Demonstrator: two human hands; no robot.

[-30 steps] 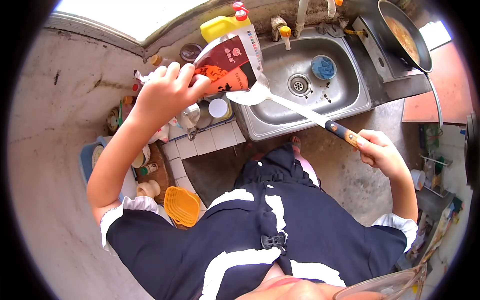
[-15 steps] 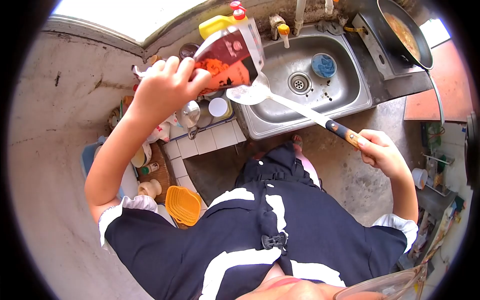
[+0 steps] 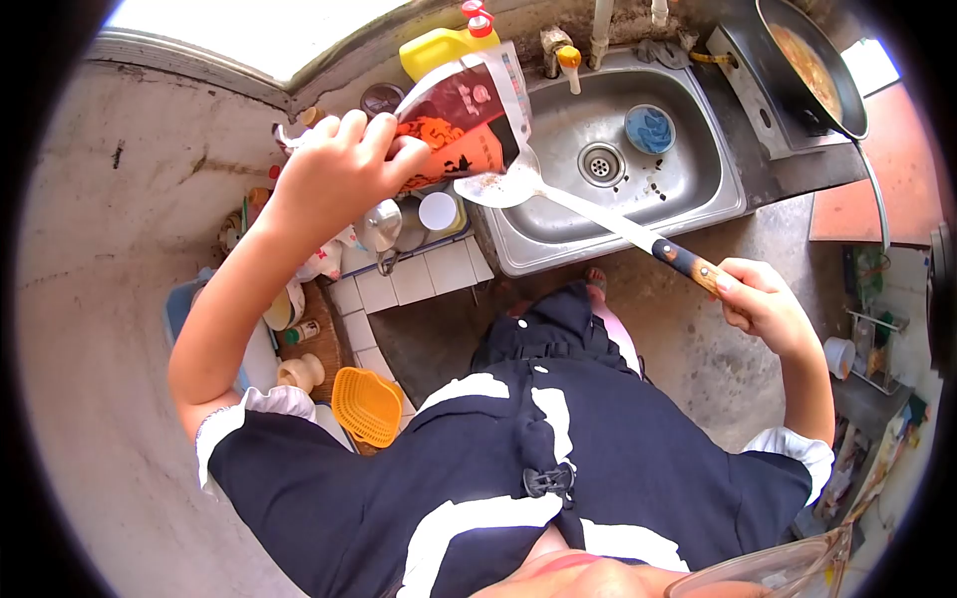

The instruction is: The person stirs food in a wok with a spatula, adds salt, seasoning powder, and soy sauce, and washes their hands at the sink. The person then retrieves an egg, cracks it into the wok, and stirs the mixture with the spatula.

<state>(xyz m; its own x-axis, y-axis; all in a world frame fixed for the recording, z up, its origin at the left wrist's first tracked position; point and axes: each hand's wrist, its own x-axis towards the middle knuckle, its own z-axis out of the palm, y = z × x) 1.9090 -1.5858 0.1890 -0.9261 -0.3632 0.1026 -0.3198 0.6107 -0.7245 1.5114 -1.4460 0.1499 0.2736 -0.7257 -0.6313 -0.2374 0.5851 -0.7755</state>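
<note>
Red, maroon and white packet [image 3: 454,130] is held tilted in the left hand [image 3: 344,164], its lower right end above the bowl of a white-looking spoon [image 3: 503,187]. Left grip: thumb and fingers closed on the packet's left end, pinching it; back of hand uppermost. Contact between packet and spoon cannot be confirmed from this angle.

Right hand [image 3: 758,304]: fingers wrapped around the wooden end of the spoon handle, thumb along the top. Handle slopes from the hand toward far left; black section and rivets visible. Small brownish specks observed in the spoon bowl, by the packet; substance not identifiable.

Spoon shaft crosses the near left part of a steel sink [image 3: 533,249]. Inside the sink: round drain [image 3: 602,164], dark scraps to its right, and a small round tub [image 3: 650,130] with blue material in it, on the far right side. Orange-handled tap [image 3: 569,60] at the far edge. Yellow jug [image 3: 429,52] with red cap stands behind the packet, far left of the sink.

Far right: dark pan [image 3: 854,112] with orange-brown contents, on a metal stove [image 3: 760,105]. Near left: orange plastic basket [image 3: 367,407], beside white tiles [image 3: 411,281].
</note>
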